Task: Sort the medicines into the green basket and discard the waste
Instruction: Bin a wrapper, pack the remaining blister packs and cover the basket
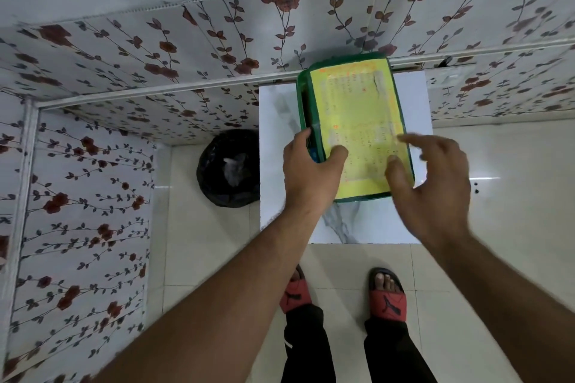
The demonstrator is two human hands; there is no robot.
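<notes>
green basket (303, 93): rectangular, dark green rim, standing on the table and reaching from its far edge to about its middle.
yellow sheet (354, 115): printed paper, text too blurred to read, covering nearly the whole basket opening; cannot tell whether it lies on the rim or down inside.
left hand (311, 171): grips the basket's near left side, thumb pressed on the yellow sheet, fingers curled over the left rim.
blue item (312, 154): small, seen at the basket's left wall under those fingers; kind not legible.
right hand (435, 183): motion-blurred, fingers spread wide and holding nothing, over the near right corner of the sheet; contact with the sheet cannot be told.
table (280, 134): white top with grey marble veining, against the wall.
bin (214, 171): round, lined with a black bag, on the floor just left of the table; a pale crumpled scrap (233, 168) lies inside.
wall panels (93, 196): white with red flowers and dark vines.
floor (497, 227): pale glossy tiles.
sandals (389, 301): red and black, on the person's feet, near the table.
</notes>
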